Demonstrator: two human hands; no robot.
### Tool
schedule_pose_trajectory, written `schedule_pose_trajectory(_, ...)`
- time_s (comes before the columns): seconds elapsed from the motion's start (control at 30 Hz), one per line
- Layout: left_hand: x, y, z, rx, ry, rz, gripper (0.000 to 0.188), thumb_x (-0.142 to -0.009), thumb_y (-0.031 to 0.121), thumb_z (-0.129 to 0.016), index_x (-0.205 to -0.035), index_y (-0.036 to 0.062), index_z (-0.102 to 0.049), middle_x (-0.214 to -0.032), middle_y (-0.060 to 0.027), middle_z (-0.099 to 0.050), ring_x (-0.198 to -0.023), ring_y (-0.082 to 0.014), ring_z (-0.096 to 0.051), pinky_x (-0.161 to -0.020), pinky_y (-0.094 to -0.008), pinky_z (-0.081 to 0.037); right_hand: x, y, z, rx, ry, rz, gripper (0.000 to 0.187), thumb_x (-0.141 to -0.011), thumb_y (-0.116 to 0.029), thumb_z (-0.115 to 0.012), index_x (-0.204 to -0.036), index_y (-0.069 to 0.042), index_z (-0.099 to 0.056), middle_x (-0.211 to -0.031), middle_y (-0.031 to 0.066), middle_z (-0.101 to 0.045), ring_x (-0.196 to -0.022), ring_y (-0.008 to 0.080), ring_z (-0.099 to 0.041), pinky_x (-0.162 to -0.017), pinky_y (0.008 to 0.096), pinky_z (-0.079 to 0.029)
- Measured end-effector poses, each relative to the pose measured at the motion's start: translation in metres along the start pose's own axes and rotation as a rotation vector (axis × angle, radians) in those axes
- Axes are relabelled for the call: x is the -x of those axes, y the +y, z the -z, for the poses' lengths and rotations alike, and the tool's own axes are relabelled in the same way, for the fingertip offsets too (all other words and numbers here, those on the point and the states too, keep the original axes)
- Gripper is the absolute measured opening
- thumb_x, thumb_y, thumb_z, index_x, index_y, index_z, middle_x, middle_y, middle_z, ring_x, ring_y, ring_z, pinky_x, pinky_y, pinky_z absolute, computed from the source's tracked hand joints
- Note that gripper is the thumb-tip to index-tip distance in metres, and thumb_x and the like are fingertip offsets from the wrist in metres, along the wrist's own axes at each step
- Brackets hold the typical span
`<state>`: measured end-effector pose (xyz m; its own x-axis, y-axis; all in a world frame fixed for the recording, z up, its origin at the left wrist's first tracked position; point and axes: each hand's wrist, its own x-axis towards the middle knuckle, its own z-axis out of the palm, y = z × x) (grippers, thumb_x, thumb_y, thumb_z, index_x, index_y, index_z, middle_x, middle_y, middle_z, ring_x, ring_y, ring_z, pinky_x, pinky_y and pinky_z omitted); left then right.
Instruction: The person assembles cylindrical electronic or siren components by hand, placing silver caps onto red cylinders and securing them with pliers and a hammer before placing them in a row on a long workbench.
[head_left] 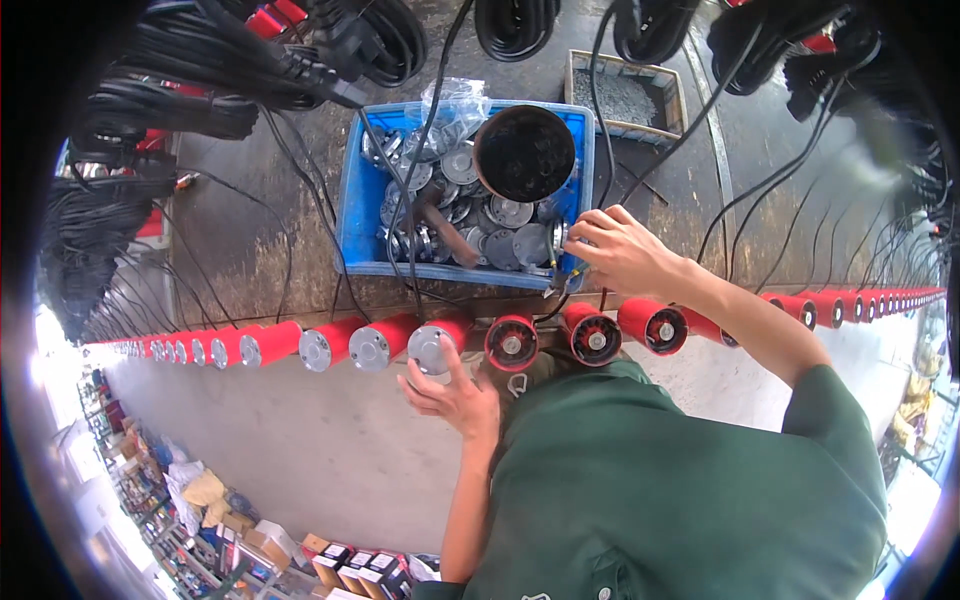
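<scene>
A long row of red cylindrical housings lies along the bench's front edge. The housings at the left carry silver round end caps, while an open-ended red housing (pixel 511 342) near the middle shows its dark inside. My left hand (pixel 458 397) is open, its fingers apart, with a fingertip at the silver end cap (pixel 430 349). Above the row, my right hand (pixel 632 252) is closed, pinching a small silver metal cap (pixel 559 238) at the right rim of a blue bin (pixel 354 215). My fingers partly hide that cap. Several loose metal caps (pixel 499 246) fill the bin.
In the bin lie a hammer (pixel 447 226), a dark round can (pixel 525 155) and a clear plastic bag (pixel 455 108). Behind stands a tray of small grey parts (pixel 630 97). Coiled black cables (pixel 372 40) hang above, their leads crossing the bench (pixel 250 220).
</scene>
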<state>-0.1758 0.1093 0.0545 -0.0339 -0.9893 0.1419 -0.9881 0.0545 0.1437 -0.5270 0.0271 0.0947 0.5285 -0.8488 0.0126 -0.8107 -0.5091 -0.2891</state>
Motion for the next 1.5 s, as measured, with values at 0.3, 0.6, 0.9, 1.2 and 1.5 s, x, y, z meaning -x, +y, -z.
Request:
schedule_pose_trajectory(0.3,-0.007,0.006,0.023,0.008,0.046,0.042,0.072,-0.085,0.013,-0.079,-0.154,0.0186,-0.057,-0.160,-0.0265,-0.035,-0.146,-0.0538,-0.028,-0.117,-0.0684,-0.026,-0.013,0.009,0.000,-0.079,-0.124,0.204,0.023,-0.094,-0.021,-0.071,-0.106,-0.006,-0.059,-0.100,0.0112,-0.058,-0.096,0.0309,-0.061,-0.084,0.0425,-0.052)
schedule_pose_trajectory(0.6,-0.023,0.053,0.075,1.419,-0.527,0.061,0.034,-0.106,0.014,-0.063,-0.133,-0.0023,-0.053,-0.104,-0.0158,-0.068,-0.085,-0.0279,-0.070,-0.076,-0.0364,-0.054,-0.035,-0.164,0.075,-0.928,0.085,-0.481,0.022,-0.103,-0.013,-0.064,-0.116,0.001,-0.055,-0.085,0.0013,-0.054,-0.079,0.0095,-0.052,-0.069,0.0287,-0.045)
schedule_pose_trajectory(0.9,-0.007,-0.008,0.045,1.540,-0.574,-0.106,0.035,-0.112,0.031,-0.052,-0.104,-0.0017,-0.059,-0.085,-0.0175,-0.066,-0.079,-0.0386,-0.065,-0.077,-0.0500,-0.050,-0.105,-0.170,0.044,-1.350,-0.547,-0.914,0.028,-0.107,-0.021,-0.062,-0.125,0.001,-0.060,-0.108,0.0082,-0.072,-0.103,0.0225,-0.072,-0.088,0.0356,-0.055)
schedule_pose_trajectory(1.2,-0.022,-0.080,-0.024,1.130,0.066,0.149,0.107,-0.073,0.042,-0.095,-0.150,-0.0060,-0.040,-0.145,-0.0289,-0.050,-0.134,-0.0470,-0.047,-0.115,-0.0537,-0.039,-0.166,-0.179,0.055,0.451,-0.588,0.220,0.063,-0.068,-0.010,-0.085,-0.124,-0.005,-0.058,-0.108,0.0111,-0.057,-0.105,0.0309,-0.059,-0.087,0.0404,-0.051)
schedule_pose_trajectory(1.5,-0.048,-0.073,-0.072,1.330,0.336,-0.020,0.096,-0.070,0.030,-0.096,-0.150,0.0068,-0.048,-0.135,-0.0199,-0.062,-0.119,-0.0413,-0.062,-0.104,-0.0521,-0.047,-0.214,-0.185,0.062,0.778,-0.592,0.662,0.049,-0.080,-0.015,-0.079,-0.125,-0.017,-0.059,-0.101,0.0035,-0.057,-0.091,0.0194,-0.059,-0.068,0.0326,-0.045)
